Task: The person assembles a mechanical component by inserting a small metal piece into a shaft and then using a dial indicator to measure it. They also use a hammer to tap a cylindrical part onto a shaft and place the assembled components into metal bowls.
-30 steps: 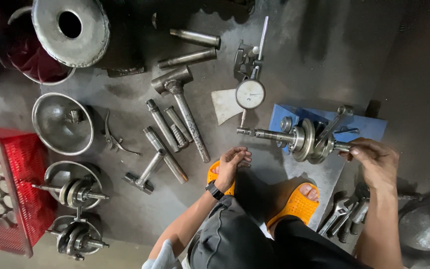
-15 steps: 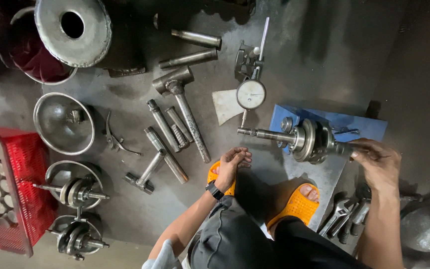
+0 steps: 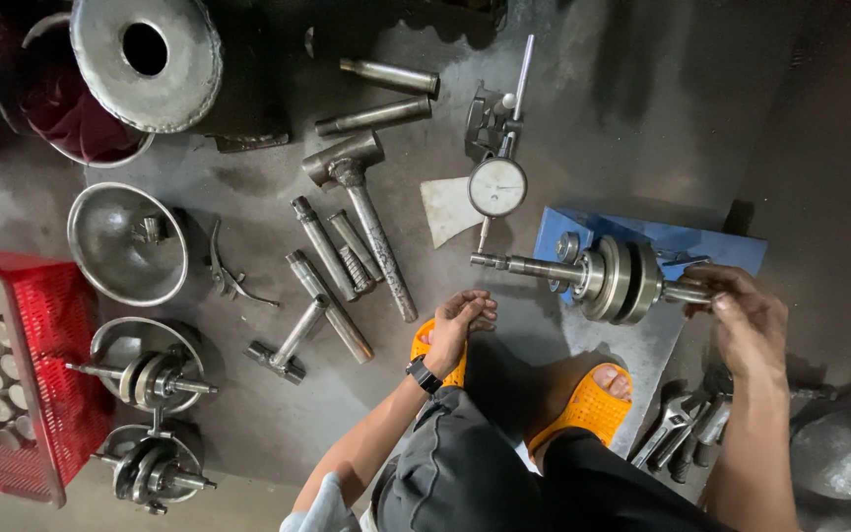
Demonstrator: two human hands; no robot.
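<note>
My right hand [image 3: 746, 320] grips the right shaft end of a steel crankshaft [image 3: 615, 279], which lies level across a blue stand [image 3: 716, 241]. The crankshaft's long left shaft points toward a dial gauge [image 3: 497, 185] on its holder. My left hand [image 3: 460, 322] rests with fingers curled on my orange sandal [image 3: 425, 345], holding nothing; a black watch is on its wrist. A steel hammer [image 3: 366, 217] and several steel rods [image 3: 332, 261] lie on the floor left of that hand.
Two more crankshafts [image 3: 150, 379] sit in metal bowls at lower left, beside a red crate [image 3: 46, 394] of round parts. A metal bowl [image 3: 128, 241], a large steel disc [image 3: 147, 59], wrenches [image 3: 682, 429] and a white scrap [image 3: 445, 209] lie around.
The crankshaft has turned on the stand: the connecting rod that stuck up to the right is no longer seen. My right hand stays on the shaft end. My left hand has not moved.
</note>
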